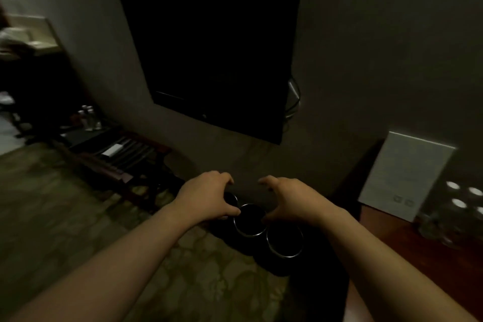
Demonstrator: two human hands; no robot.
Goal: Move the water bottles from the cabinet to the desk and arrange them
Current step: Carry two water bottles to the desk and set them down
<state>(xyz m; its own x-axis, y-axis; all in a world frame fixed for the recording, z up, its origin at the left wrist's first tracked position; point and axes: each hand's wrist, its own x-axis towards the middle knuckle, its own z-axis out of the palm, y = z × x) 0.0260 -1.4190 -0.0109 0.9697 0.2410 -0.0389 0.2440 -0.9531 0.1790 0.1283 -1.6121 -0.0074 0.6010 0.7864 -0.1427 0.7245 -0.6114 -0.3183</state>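
Left hand [209, 195]: fingers curled downward, thumb and fingertips set on the rim of a dark round container [231, 198] at the far left of a row; whether they actually pinch it cannot be told in the dim light.
Right hand [288, 197]: fingers spread and loosely arched, holding nothing, hovering just beside the middle container [249, 219].
Row of containers: three dark, metal-rimmed round vessels, the nearest [285, 242] at right; they stand between the two hands, on a dark low surface that is hard to make out.
Water bottles on desk [464, 198]: several clear bottles with pale caps, clustered at the right edge of the view on the reddish wooden desk [392, 238], well apart from both hands.
Step in hand: judged a pause between bottle trips, or a tidying of the containers; neither hand carries a bottle.
Next move: probably to release the container and turn left toward the remaining bottles [88, 117], which stand far off against the wall, seemingly on a dark cabinet.
White card [406, 175]: leans against the wall just behind the desk bottles, limiting room there.
In the way: a slatted luggage rack [122, 154] lies between the person and the far bottles.
Television [214, 60]: dark, wall-mounted, straight ahead.
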